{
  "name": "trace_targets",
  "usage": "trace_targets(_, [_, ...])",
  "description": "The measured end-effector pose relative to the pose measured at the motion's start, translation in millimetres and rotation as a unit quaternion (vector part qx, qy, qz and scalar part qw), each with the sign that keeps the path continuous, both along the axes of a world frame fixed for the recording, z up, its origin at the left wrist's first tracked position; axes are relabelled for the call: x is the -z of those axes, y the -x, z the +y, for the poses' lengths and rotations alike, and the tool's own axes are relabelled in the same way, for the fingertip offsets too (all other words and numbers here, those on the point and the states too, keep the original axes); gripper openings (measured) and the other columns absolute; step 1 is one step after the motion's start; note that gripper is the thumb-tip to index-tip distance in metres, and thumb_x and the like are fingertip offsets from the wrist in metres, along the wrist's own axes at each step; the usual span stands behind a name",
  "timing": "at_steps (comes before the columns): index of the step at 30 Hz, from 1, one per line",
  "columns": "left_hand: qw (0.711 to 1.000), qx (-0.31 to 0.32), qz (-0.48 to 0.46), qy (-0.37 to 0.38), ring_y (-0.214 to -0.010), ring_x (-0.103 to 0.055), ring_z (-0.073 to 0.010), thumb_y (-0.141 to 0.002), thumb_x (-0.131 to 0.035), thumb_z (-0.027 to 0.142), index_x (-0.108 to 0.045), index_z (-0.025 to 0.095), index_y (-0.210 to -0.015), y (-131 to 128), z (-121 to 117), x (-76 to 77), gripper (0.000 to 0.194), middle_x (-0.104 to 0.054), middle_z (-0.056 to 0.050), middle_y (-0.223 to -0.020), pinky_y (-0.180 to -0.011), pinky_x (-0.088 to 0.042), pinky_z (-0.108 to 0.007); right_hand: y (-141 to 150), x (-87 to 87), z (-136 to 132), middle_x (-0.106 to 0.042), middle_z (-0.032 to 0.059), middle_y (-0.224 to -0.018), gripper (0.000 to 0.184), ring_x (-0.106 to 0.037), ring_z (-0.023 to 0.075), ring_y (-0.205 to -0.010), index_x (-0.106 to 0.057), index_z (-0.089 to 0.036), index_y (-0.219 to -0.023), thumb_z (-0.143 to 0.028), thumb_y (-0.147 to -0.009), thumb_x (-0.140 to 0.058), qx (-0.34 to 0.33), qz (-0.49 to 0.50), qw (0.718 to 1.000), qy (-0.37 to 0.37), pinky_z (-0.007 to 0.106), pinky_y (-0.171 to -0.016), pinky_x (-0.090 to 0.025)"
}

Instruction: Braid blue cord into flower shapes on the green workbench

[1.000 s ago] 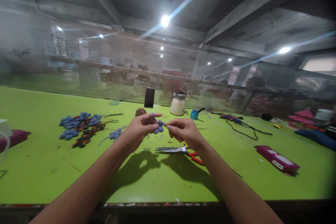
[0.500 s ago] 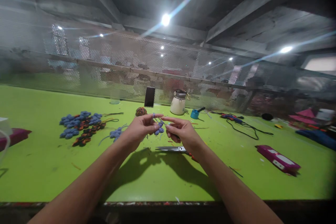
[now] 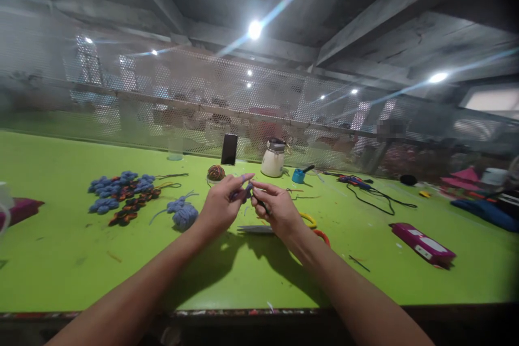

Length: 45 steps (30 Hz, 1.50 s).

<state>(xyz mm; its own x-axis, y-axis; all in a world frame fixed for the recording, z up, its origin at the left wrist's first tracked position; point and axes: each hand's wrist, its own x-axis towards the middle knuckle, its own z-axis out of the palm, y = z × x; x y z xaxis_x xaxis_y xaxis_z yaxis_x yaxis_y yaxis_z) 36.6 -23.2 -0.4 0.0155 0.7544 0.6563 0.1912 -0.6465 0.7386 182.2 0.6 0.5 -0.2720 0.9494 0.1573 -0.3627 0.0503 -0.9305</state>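
My left hand (image 3: 223,198) pinches a small blue-purple crochet piece (image 3: 248,190) between thumb and fingers. A strand of the yarn loops over its raised index finger. My right hand (image 3: 275,204) is closed on a thin crochet hook (image 3: 263,205). Only the hook's dark handle shows; its tip meets the work, hidden by the fingertips. A ball of blue yarn (image 3: 185,217) lies left of my left wrist. Scissors (image 3: 255,229) with yellow and orange handles lie on the table beneath my right hand, partly covered by it.
On the green table (image 3: 227,286), blue and dark-orange crocheted flowers (image 3: 121,190) lie left. Behind my hands are a multicoloured yarn ball (image 3: 216,173), a phone (image 3: 229,149), a white jar (image 3: 273,159) and a blue pot (image 3: 298,175). A magenta case (image 3: 423,245) lies right.
My hands have come closer together at the crochet piece, which the fingers now cover more. The view has shifted slightly, and the blue yarn ball and scissor handles show more.
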Motion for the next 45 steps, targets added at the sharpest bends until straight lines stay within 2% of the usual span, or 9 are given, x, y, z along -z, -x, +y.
trace_targets(4, [0.968,0.108,-0.16,0.16,-0.056,-0.044,-0.0105,-0.067,-0.069,0.022,-0.072,0.016,-0.089,2,3,-3.2,0.023,-0.057,-0.001,-0.064,-0.056,-0.033,-0.025,0,-2.1,-4,-0.055,-0.0035,-0.053,0.048,-0.037,0.0025,-0.036,-0.063,-0.016,-0.108,-0.027,-0.063,-0.074,-0.014,0.015,1.0,-0.024,0.016,-0.036,-0.022])
trace_targets(7, [0.937,0.159,-0.233,0.208,-0.06,-0.051,-0.0105,-0.059,-0.074,0.016,-0.069,0.014,-0.076,4,4,-4.7,0.017,-0.061,-0.002,-0.066,-0.058,-0.035,-0.024,-3,-2.8,-3,-0.054,-0.0045,-0.054,0.052,-0.035,0.0021,-0.037,-0.059,-0.02,-0.117,-0.027,-0.067,-0.072,-0.044,0.013,0.998,-0.043,0.015,-0.037,-0.021])
trace_targets(11, [0.92,0.166,-0.269,0.231,-0.064,-0.055,-0.0109,-0.057,-0.077,0.015,-0.065,0.016,-0.098,4,2,-7.8,0.042,-0.061,0.0,-0.069,-0.058,-0.036,-0.023,-5,-1.2,-1,-0.053,-0.0041,-0.053,0.046,-0.034,0.0023,-0.038,-0.061,-0.021,-0.115,-0.027,-0.07,-0.07,-0.077,0.016,0.995,-0.068,0.016,-0.037,-0.019])
trace_targets(15, [0.936,0.155,-0.243,0.202,-0.055,-0.05,-0.009,-0.057,-0.077,0.014,-0.037,0.019,-0.135,4,1,-9.6,0.087,-0.058,0.004,-0.063,-0.05,-0.032,-0.021,-6,0.6,1,-0.053,-0.0037,-0.051,0.04,-0.034,0.0026,-0.036,-0.066,-0.019,-0.108,-0.027,-0.07,-0.07,-0.065,-0.003,0.994,-0.09,0.017,-0.036,-0.018])
trace_targets(18, [0.952,0.132,-0.207,0.181,-0.049,-0.044,-0.0078,-0.058,-0.076,0.014,-0.024,0.014,-0.141,4,2,-9.7,0.098,-0.057,0.004,-0.059,-0.046,-0.029,-0.021,-7,0.2,0,-0.053,-0.0038,-0.05,0.038,-0.033,0.0026,-0.035,-0.067,-0.018,-0.106,-0.027,-0.069,-0.07,-0.039,-0.027,0.993,-0.11,0.018,-0.036,-0.017])
trace_targets(25, [0.936,0.165,-0.21,0.231,-0.051,-0.049,-0.0089,-0.057,-0.078,0.016,-0.036,0.01,-0.133,10,5,-9.4,0.088,-0.059,0.001,-0.063,-0.047,-0.03,-0.022,-8,-3.3,-1,-0.05,-0.004,-0.048,0.033,-0.03,0.0027,-0.037,-0.07,-0.016,-0.099,-0.026,-0.068,-0.071,0.003,-0.056,0.99,-0.13,0.018,-0.036,-0.017])
trace_targets(31, [0.911,0.202,-0.253,0.257,-0.055,-0.055,-0.0114,-0.056,-0.076,0.008,-0.03,0.007,-0.135,10,6,-6.6,0.092,-0.061,0.0,-0.064,-0.049,-0.035,-0.023,-8,0.6,1,-0.051,-0.0035,-0.049,0.035,-0.031,0.0033,-0.038,-0.069,-0.016,-0.1,-0.03,-0.068,-0.071,0.014,-0.061,0.989,-0.134,0.018,-0.035,-0.018])
trace_targets(38, [0.958,0.117,-0.164,0.206,-0.045,-0.049,-0.0086,-0.059,-0.07,0.007,-0.035,0.003,-0.133,4,19,4.4,0.082,-0.059,0.003,-0.056,-0.044,-0.034,-0.021,-3,6.2,3,-0.05,-0.0037,-0.046,0.036,-0.032,0.0034,-0.034,-0.069,-0.011,-0.088,-0.036,-0.063,-0.074,0.077,-0.096,0.987,-0.1,0.017,-0.032,-0.019])
trace_targets(45, [0.962,0.104,-0.137,0.212,-0.046,-0.049,-0.0088,-0.059,-0.068,0.006,-0.036,0.006,-0.133,3,25,14.7,0.081,-0.058,0.004,-0.057,-0.044,-0.036,-0.021,-3,12.0,8,-0.054,-0.0019,-0.049,0.032,-0.043,0.0072,-0.037,-0.066,-0.012,-0.083,-0.038,-0.067,-0.071,0.102,-0.167,0.969,-0.15,0.02,-0.035,-0.032])
